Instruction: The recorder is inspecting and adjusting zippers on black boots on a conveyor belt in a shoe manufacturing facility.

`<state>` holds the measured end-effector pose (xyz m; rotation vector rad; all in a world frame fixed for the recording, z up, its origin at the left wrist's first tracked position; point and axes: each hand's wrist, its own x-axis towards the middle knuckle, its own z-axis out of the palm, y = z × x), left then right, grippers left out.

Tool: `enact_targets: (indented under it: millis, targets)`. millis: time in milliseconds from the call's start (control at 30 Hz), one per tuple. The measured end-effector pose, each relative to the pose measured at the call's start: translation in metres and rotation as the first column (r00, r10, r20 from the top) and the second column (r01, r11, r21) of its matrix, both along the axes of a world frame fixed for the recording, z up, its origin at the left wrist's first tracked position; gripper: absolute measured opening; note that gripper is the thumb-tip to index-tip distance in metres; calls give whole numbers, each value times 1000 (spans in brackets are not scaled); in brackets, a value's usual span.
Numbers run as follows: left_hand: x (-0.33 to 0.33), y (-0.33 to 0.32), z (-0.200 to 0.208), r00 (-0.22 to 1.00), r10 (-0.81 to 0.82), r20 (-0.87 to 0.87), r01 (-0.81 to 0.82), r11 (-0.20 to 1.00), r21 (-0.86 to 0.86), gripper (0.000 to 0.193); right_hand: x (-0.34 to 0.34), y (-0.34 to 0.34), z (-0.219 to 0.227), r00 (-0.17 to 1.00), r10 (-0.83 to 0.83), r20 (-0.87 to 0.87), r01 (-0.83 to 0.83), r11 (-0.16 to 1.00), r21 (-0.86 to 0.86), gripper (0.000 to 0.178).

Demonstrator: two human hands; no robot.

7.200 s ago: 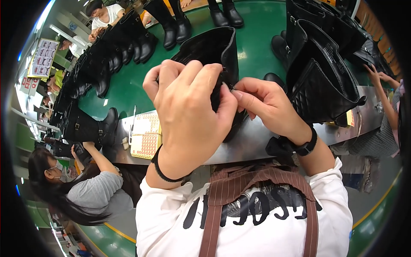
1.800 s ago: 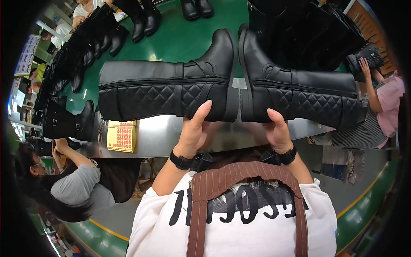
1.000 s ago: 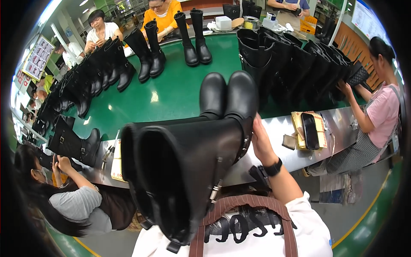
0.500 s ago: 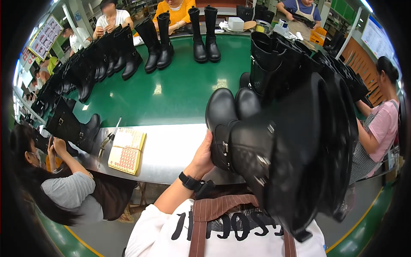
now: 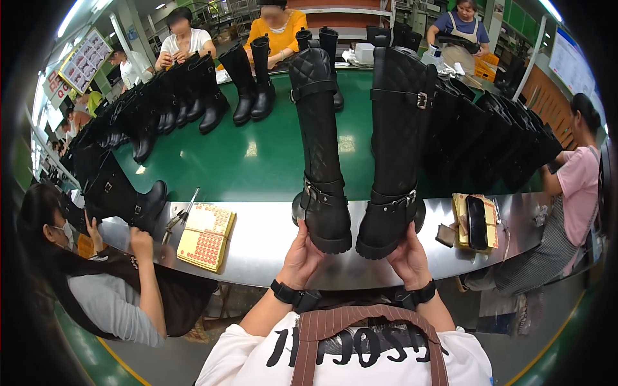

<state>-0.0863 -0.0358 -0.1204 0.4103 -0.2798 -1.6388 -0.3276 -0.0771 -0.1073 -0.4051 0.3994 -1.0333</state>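
Two tall black boots stand side by side in front of me, shafts up and heels toward me, with buckled straps at ankle and top. My left hand (image 5: 304,258) is closed around the foot of the left boot (image 5: 320,145), near its heel. On the right boot (image 5: 398,145), my right hand (image 5: 410,258) has the same kind of grip from the outer side. A narrow gap separates the pair. Both are over the metal table edge (image 5: 257,257); whether the soles touch it I cannot tell.
Left of me lie a banded stack of yellow sheets with red dots (image 5: 207,237) and a thin tool (image 5: 179,217). Another yellow stack (image 5: 489,222) bears a black object. Boot rows (image 5: 170,100) line the green table (image 5: 251,138). Co-workers sit to both sides (image 5: 112,283) (image 5: 576,186).
The boots have gone from lying tilted across my right side to upright in front of me. My right hand, hidden before, now shows. The right-hand yellow stack has come into sight.
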Motion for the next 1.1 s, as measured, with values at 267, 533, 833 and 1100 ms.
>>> enact_targets:
  millis: [267,533,833,1100]
  targets:
    - [2,0,-2,997,31,76,-32,999,3,61,-2,0,7,988,-104,-119,105,995,3,45]
    - [0,1,-4,990,80,114,-80,997,-1,57,3,-3,3,983,-58,-173,56,998,-15,48]
    - [0,4,0,996,45,72,-46,999,15,58,2,-2,2,979,-50,-196,52,999,7,52]
    - [1,4,2,999,36,41,-36,999,-6,58,5,-3,8,981,-67,-184,75,997,34,54]
